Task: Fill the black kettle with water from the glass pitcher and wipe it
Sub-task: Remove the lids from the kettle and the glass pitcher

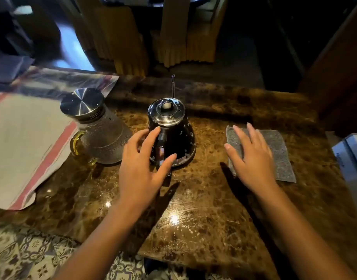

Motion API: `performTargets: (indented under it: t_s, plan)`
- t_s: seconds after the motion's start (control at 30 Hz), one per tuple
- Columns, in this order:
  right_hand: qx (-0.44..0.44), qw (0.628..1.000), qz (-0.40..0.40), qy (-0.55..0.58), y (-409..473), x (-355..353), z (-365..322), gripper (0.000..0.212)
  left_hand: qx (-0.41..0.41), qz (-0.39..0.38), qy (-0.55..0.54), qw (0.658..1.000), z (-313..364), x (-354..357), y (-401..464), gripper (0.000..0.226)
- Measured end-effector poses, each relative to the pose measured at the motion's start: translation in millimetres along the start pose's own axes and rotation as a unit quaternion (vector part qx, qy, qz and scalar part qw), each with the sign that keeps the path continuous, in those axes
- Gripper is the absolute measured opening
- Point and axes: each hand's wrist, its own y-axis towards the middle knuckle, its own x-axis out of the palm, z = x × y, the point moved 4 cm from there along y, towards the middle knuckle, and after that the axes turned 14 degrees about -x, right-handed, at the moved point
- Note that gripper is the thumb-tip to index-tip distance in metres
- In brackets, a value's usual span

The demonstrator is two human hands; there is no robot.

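The black kettle (179,138) stands mid-table with its shiny lid on and its thin spout pointing away from me. My left hand (142,164) hovers open just in front of its handle, fingers spread, thumb near the base. Left of it stands the textured glass pitcher (105,136) with a steel lid and a yellow handle. A grey cloth (274,150) lies flat to the right of the kettle. My right hand (250,156) is over the cloth's left part with fingers straight; whether it touches the cloth I cannot tell.
The brown marble table (193,219) has a white sheet with a red stripe (26,146) on its left side and a clear plastic sheet behind that. A pale box edge (351,154) juts in at the right. Chairs with yellow covers (173,37) stand beyond the table.
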Motion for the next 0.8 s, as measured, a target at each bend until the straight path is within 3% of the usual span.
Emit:
performTargets:
  t_s: [0.13, 0.4, 0.63, 0.8]
  plan:
    - [0.052, 0.997, -0.04, -0.041, 4, 12, 24, 0.063, -0.009, -0.015, 0.017, 1.0, -3, 6, 1, 0.061]
    - [0.06, 0.985, -0.108, -0.121, -1, 46, 44, 0.058, -0.026, -0.052, -0.049, 0.997, 2, 8, 0, 0.059]
    - [0.048, 0.982, -0.09, -0.158, -36, 46, 47, 0.056, -0.016, -0.066, -0.069, 0.995, -3, 7, 3, 0.06]
    - [0.063, 0.981, -0.107, -0.148, -49, 44, 37, 0.067, -0.007, -0.061, -0.077, 0.995, -7, 8, 8, 0.058]
